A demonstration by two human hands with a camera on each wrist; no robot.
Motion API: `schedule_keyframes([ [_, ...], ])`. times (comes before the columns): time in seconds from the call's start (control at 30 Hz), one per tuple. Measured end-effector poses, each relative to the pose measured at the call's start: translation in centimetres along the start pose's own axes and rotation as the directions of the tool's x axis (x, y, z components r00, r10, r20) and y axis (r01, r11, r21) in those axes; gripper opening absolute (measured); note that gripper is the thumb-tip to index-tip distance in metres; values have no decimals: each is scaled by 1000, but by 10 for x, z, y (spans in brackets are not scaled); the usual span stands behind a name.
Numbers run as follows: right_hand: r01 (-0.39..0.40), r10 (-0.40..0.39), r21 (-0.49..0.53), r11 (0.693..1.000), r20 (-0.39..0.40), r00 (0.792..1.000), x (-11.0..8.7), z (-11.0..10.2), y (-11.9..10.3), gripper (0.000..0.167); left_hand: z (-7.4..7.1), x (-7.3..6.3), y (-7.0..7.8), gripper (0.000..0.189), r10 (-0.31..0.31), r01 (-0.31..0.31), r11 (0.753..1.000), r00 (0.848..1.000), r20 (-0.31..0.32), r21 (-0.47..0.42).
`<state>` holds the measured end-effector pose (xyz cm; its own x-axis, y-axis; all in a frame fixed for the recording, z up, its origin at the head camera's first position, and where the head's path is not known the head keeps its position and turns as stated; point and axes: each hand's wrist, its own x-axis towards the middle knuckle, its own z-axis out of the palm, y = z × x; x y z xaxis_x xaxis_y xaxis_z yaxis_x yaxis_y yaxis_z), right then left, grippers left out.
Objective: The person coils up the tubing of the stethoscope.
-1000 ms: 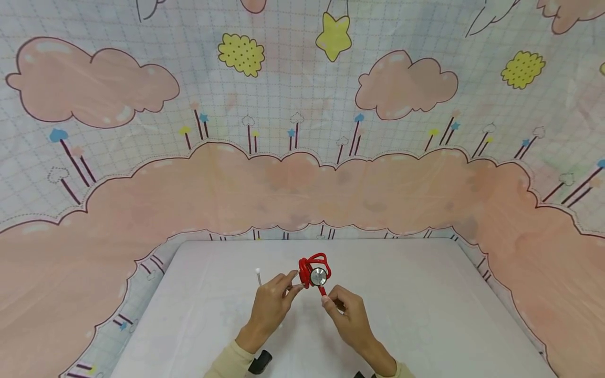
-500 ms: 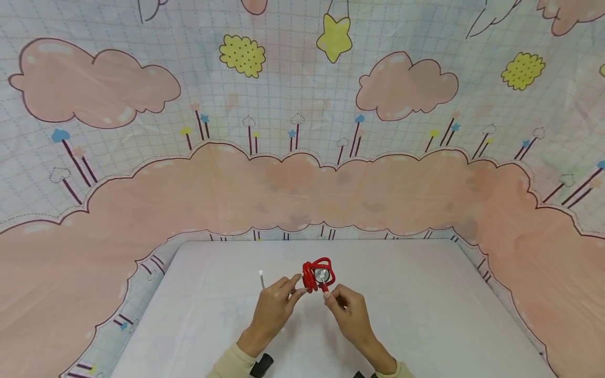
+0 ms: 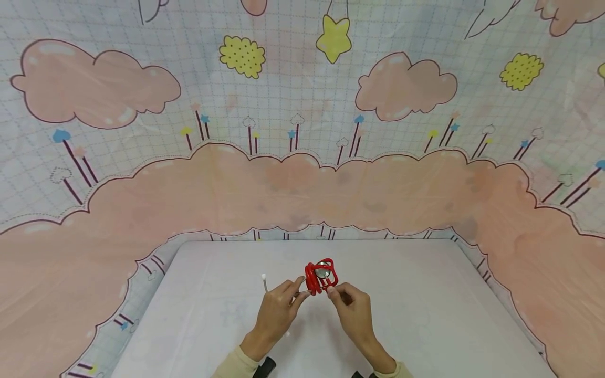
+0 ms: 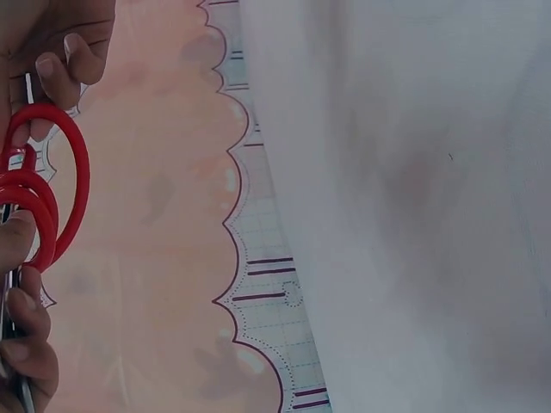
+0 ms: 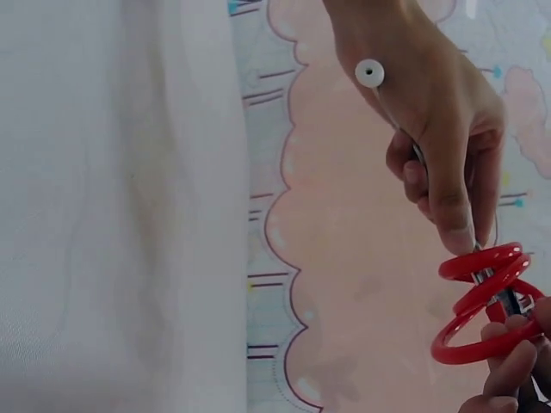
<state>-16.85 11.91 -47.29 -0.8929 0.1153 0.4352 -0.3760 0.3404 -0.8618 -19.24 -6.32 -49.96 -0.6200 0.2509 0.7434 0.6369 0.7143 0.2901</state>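
Note:
A stethoscope is held up above the white table, its red tubing [image 3: 310, 279] wound in several loops round the metal ear tubes. My left hand [image 3: 275, 310] grips the metal ear tubes at the left of the coil; a white ear tip [image 3: 263, 276] sticks out beyond its back. At the coil's right side, my right hand [image 3: 353, 312] pinches the red tubing near the round silver chest piece [image 3: 323, 271], which sits behind a red loop. In the right wrist view, the loops [image 5: 482, 348] lie between both hands' fingertips. The left wrist view hides the chest piece.
The white table [image 3: 425, 315] spreads under both hands. Behind it and at its sides hangs a cloth [image 3: 302, 194] printed with clouds and stars. Dark wrist straps [image 3: 264, 366] show near the sleeves.
The right hand has moved up against the coil, and the chest piece, earlier in front and fully seen, is now partly behind a red loop. Both hands have shifted slightly right.

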Motion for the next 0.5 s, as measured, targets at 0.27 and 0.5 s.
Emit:
schedule_keyframes([
  [0.27,39,-41,-32,999,-63,997,0,7,25,14,1,-3,2,43,35,-35,999,999,-8,38],
  [0.5,196,-216,-177,964,-99,971,0,10,28,10,0,-2,2,43,66,-65,993,998,-12,103],
])
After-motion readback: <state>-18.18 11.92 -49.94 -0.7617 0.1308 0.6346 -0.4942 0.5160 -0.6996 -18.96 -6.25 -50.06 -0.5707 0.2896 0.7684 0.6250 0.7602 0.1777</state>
